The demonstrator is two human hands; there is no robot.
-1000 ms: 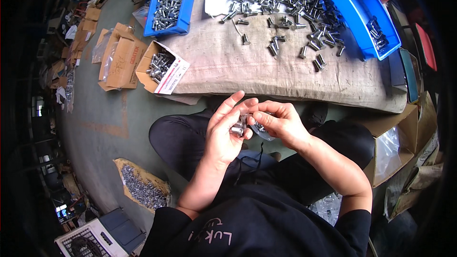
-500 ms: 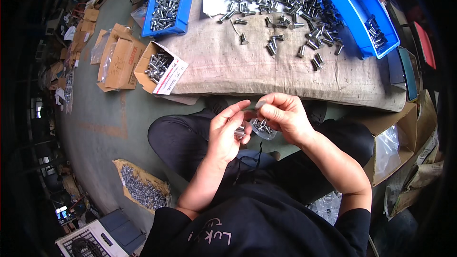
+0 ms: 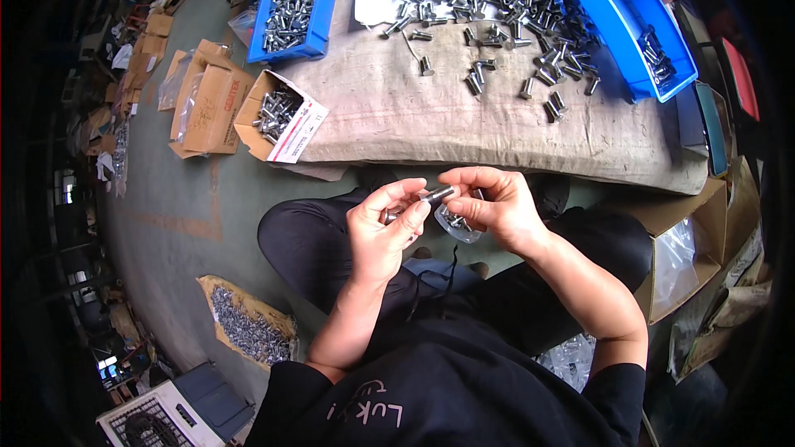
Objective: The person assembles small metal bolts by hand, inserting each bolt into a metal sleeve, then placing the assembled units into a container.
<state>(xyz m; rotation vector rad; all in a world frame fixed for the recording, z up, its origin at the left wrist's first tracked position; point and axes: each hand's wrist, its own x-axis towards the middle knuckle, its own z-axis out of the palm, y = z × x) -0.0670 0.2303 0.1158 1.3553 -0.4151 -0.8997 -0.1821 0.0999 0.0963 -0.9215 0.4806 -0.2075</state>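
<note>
Head view: just toward three o'clock from centre, a metal bolt [image 3: 440,194] is pinched between left hand [image 3: 377,233] and right hand [image 3: 508,213]; under the right, a clear fastener bag [image 3: 459,233] hangs — either might be dropped through a slackened grip.

The left hand [image 3: 374,240] has shifted slightly left, and a metal bolt [image 3: 439,194] now spans from its fingertips to the right hand [image 3: 501,209], mid-frame.
</note>
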